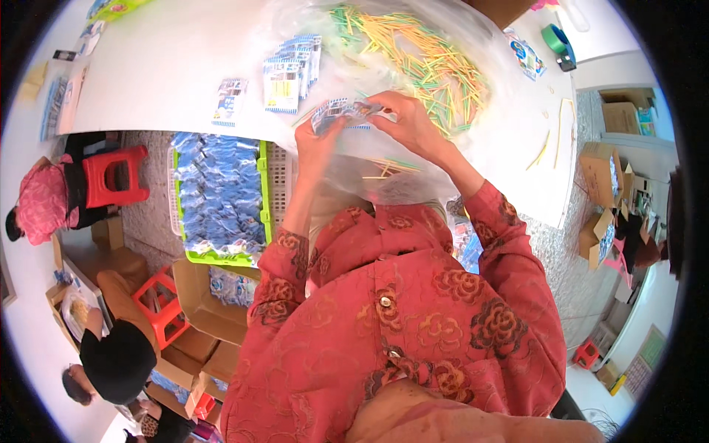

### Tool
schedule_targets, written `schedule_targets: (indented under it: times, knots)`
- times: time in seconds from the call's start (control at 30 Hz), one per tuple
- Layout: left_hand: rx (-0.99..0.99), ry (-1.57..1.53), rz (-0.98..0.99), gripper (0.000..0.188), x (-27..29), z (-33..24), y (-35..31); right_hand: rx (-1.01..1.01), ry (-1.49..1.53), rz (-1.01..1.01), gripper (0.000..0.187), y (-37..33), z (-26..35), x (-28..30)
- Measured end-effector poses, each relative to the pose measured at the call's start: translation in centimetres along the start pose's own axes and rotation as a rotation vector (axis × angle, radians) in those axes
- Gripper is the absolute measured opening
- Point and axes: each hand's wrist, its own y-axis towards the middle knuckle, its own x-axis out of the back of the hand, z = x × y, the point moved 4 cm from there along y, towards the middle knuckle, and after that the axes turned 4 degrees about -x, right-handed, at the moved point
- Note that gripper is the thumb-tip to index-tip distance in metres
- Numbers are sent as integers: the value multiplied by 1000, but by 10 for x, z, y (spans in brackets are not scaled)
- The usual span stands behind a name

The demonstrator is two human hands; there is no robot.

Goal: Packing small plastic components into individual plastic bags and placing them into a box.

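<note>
From the head view, the white table point(170, 66) is my landmark. On it, just beyond my hands, a clear plastic bag point(413, 44) spreads open with a heap of yellow and green sticks point(428, 63) inside, and its loose film bunches up between my chest and my hands, partly veiling them. Left of the heap on the table lies a fanned stack of blue-and-white packets point(292, 70), with a single packet point(229, 100) farther left. Below the table's near edge, on the floor to my left, a green crate point(263, 184) is full of blue packets, and a red stool point(111, 173) stands beyond it. Over the table's near edge my left hand point(319, 144) and right hand point(410, 122) each have the grip pinched closed on opposite ends of one small blue-and-white packet point(343, 112), held flat between them.
</note>
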Motion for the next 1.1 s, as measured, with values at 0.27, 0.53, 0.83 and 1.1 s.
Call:
schedule_targets:
  times: [0.27, 0.53, 0.83, 1.1]
  knots:
    - [99, -284, -207, 17, 31, -18, -7, -75, 39, 45, 21, 24, 17, -9]
    - [103, -137, -232, 35, 82, -40, -36, -25, 98, 61, 23, 86, 12, -78]
    - [100, -171, -152, 28, 79, -42, -35, 246, -194, -149, 22, 113, 14, -93]
    - [154, -167, -5, 15, 48, -44, -36, 171, 339, 353, 34, 58, 80, -28]
